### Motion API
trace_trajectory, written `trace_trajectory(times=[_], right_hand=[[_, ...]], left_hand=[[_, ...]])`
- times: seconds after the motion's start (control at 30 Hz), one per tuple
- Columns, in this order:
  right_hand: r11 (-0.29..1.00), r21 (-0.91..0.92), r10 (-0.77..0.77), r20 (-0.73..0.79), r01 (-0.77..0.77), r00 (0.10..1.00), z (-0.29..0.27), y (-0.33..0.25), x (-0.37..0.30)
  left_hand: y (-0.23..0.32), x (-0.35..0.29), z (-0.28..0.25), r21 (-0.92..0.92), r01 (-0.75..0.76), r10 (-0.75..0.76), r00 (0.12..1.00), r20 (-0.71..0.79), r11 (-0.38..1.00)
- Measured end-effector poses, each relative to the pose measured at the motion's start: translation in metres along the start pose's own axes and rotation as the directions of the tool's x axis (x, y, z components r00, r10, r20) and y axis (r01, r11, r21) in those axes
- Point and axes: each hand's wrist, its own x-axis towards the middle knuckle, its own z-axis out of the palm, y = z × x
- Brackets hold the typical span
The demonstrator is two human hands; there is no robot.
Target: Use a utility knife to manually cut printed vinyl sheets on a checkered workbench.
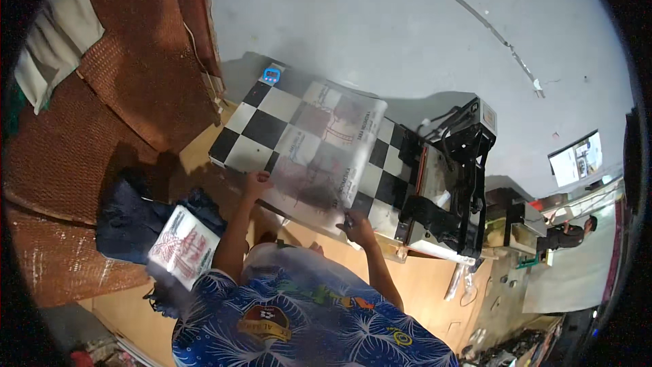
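Observation:
A translucent film sheet (319, 146) with reddish prints and dark lettering lies over a black-and-white checkered tabletop (263, 129). At the sheet's near left corner, my left hand (258, 182) has its fingers closed on the edge. My right hand (358, 228) is closed at the near right corner, around a small dark object (349, 220) whose kind I cannot make out. A small blue digital timer (272, 75) rests at the table's far left corner.
A black heat press (451, 190) stands on the table's right end. Left of me, a white printed piece (183, 248) lies on dark cloth (129, 221). Woven brown matting (122, 81) covers the left side. Far right, another person (567, 234) stands near a bench.

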Motion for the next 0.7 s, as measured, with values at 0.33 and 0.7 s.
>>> trace_trajectory(times=[0.33,0.7], right_hand=[[0.978,-0.205,-0.041,-0.012,0.037,0.999,0.04,-0.024,0.025],[0.999,-0.032,-0.014,-0.02,0.013,1.0,0.07,-0.061,0.054]], left_hand=[[-0.014,0.04,-0.045,0.317,-0.278,0.331,0.935,-0.126,0.907],[-0.002,0.056,-0.081,0.536,-0.247,0.437,0.861,-0.261,0.807]])
